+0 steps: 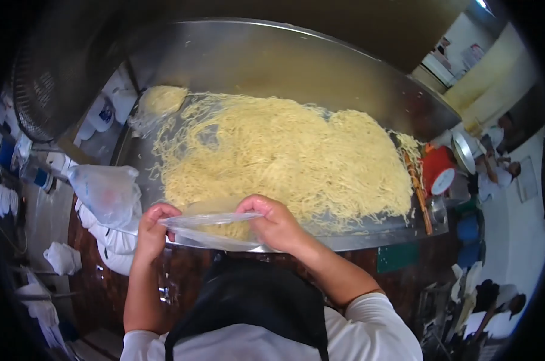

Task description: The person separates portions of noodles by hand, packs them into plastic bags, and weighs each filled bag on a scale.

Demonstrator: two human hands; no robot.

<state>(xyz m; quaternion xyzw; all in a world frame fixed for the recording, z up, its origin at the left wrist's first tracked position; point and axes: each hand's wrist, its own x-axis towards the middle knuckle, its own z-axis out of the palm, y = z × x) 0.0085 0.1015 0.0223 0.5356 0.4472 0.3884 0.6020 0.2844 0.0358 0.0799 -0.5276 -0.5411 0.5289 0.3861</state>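
A clear plastic bag is stretched between my two hands at the tray's front edge, with some noodles showing in or through it. My left hand is closed on the bag's left end. At its right end my right hand pinches the rim. Beyond them a broad heap of pale yellow noodles covers much of the metal tray. A filled bag of noodles lies at the tray's back left corner.
Wooden sticks lie right of the noodles, beside a red scale with a metal pan. Plastic bags hang over the front left corner. A fan stands upper left. Several people are at the far right.
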